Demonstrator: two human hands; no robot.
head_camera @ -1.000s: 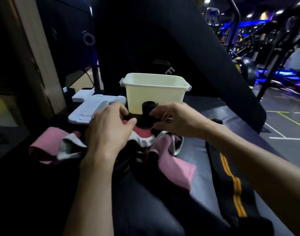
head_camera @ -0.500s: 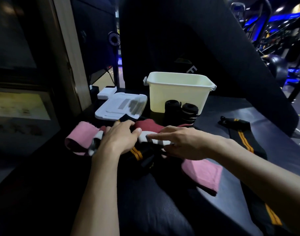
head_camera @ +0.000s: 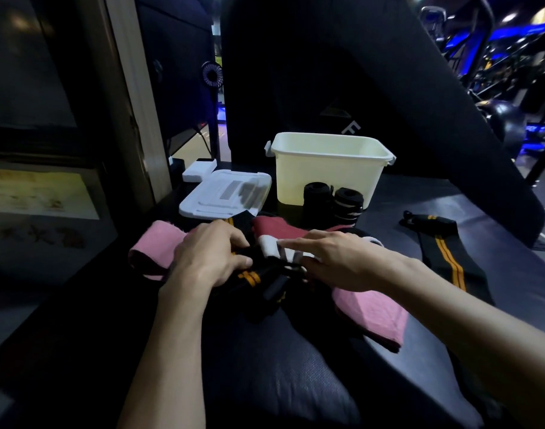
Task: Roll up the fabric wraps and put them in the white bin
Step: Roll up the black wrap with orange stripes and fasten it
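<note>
Left hand (head_camera: 209, 258): fingers curled on black wrap (head_camera: 249, 275) with orange stripes | right hand (head_camera: 336, 261): fingers straight, apart, on white-ended red wrap (head_camera: 277, 235) | pile centre dim, grip probably a pinch | two rolled wraps (head_camera: 331, 201) upright, touching white bin (head_camera: 327, 174) | pink wrap (head_camera: 370, 308) flat on tabletop (head_camera: 451, 205).

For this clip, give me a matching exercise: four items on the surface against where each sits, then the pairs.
Items:
1. white bin
2. two black rolled wraps
3. white lid
4. black wrap with orange stripes

Places:
A. flat, left of the bin
B. at the back, open top
C. standing against the bin's front
D. unrolled, off to the right

Pairs: 1-B, 2-C, 3-A, 4-D
</note>
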